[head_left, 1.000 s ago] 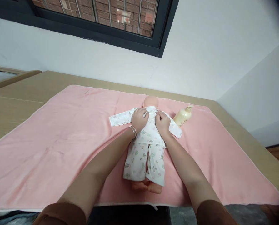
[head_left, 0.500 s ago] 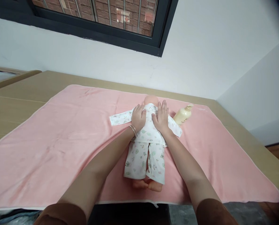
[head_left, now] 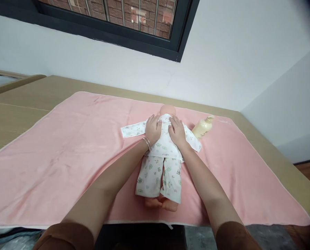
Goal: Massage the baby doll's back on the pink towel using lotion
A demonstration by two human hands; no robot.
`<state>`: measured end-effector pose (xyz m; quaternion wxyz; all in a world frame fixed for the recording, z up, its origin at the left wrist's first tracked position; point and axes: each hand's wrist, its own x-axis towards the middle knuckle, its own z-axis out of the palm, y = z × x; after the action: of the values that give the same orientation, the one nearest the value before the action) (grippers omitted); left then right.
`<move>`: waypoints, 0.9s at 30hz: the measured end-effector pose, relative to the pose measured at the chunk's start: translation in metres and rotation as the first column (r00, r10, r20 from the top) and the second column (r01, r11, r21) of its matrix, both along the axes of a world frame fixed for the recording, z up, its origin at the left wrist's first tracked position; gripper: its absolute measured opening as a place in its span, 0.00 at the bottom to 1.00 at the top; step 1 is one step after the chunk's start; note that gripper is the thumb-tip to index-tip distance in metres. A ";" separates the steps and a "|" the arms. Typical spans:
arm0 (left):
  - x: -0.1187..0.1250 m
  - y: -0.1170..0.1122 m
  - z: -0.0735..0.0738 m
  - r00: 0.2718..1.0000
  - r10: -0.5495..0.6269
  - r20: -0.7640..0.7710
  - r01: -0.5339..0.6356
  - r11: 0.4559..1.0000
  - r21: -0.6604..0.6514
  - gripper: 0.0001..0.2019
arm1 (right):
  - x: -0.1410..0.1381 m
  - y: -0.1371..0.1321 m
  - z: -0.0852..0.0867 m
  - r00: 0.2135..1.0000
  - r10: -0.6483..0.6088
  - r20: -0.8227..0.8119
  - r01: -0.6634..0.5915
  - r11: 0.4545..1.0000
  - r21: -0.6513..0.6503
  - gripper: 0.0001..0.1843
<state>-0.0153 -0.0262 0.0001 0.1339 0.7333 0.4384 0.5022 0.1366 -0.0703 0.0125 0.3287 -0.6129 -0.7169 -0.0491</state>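
A baby doll (head_left: 167, 110) lies on a pink blanket (head_left: 92, 139), its head toward the wall and its bare feet toward me. It wears a white printed top (head_left: 165, 147) and matching trousers (head_left: 151, 177). On the left side of the doll's upper back or chest rests my left hand (head_left: 153, 129), laid flat and open; I cannot tell which side of the doll is up. My right hand (head_left: 177, 132) lies open on the right side of the top, near the shoulder. Neither hand grasps anything. Bracelets circle my left wrist.
A cream pump bottle (head_left: 203, 127) lies tilted on the blanket beside the doll's right-hand sleeve. The blanket covers much of a wooden table (head_left: 63, 85). Behind stands a white wall with a dark-framed window (head_left: 144, 43). A wooden edge (head_left: 16, 85) rises at far left.
My right hand's fingers have come down and drawn in on the doll's shoulder area. My left hand stays almost in place. The view has shifted slightly.
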 end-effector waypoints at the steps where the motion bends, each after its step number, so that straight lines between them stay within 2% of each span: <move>1: 0.000 0.000 0.000 1.000 0.001 0.001 -0.001 1.000 -0.005 0.24 | 0.000 0.000 0.000 0.999 -0.034 0.001 0.034 0.999 0.040 0.30; 3: 0.000 0.000 0.001 1.000 0.003 0.002 -0.003 1.000 -0.015 0.24 | -0.001 -0.001 0.001 0.998 -0.067 0.006 0.066 0.995 0.079 0.33; 7: -0.001 0.000 0.001 1.000 0.004 0.001 -0.004 1.000 -0.030 0.22 | 0.000 -0.001 0.001 1.000 0.018 0.001 -0.018 0.999 -0.036 0.28; 12: -0.001 0.001 0.001 1.000 -0.006 0.004 0.006 0.999 -0.038 0.21 | -0.001 -0.002 0.003 0.999 -0.014 -0.039 0.016 0.998 0.061 0.34; 16: -0.001 0.002 0.001 1.000 -0.011 -0.003 0.010 0.999 -0.043 0.20 | -0.002 -0.003 0.005 0.999 0.029 -0.035 -0.030 0.998 -0.046 0.26; 20: 0.000 0.004 0.001 1.000 -0.013 -0.015 0.012 0.999 -0.039 0.19 | -0.001 -0.002 0.005 0.999 -0.035 -0.034 0.035 0.999 0.004 0.29; 24: -0.001 0.004 0.002 1.000 -0.022 -0.017 0.022 0.999 -0.025 0.19 | -0.002 -0.001 0.005 0.999 0.034 -0.015 -0.035 0.997 -0.075 0.26; 27: -0.001 0.004 0.003 1.000 -0.028 -0.006 0.028 0.999 -0.018 0.18 | -0.004 -0.001 0.013 1.000 0.010 0.013 -0.008 0.994 -0.105 0.26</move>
<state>-0.0161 -0.0218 0.0027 0.1460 0.7399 0.4327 0.4940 0.1325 -0.0711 0.0258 0.2914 -0.6256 -0.7235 -0.0140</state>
